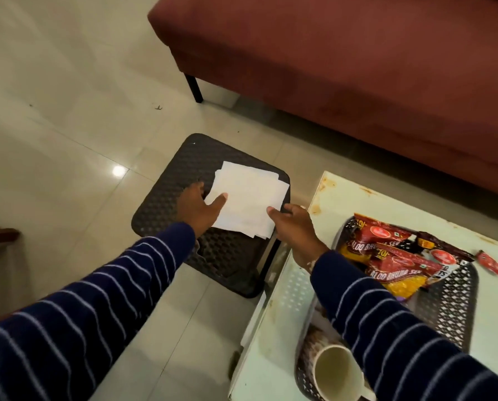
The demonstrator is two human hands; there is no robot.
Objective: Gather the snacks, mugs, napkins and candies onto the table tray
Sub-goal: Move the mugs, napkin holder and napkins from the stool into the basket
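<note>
While the stack of white paper napkins (246, 198) lies on the dark woven plastic stool (169, 180), the left hand (200, 208) pinches its left edge and the right hand (292, 227) grips its near right corner, left of the black mesh tray (450, 314).

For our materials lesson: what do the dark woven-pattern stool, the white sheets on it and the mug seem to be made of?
Dark woven-pattern stool: probably moulded plastic, matt, with a regular basket-weave relief. White sheets: thin paper napkins, matt, edges fanned in a loose stack. Cream mug: likely glazed ceramic, with a thick rim and smooth inside.
</note>
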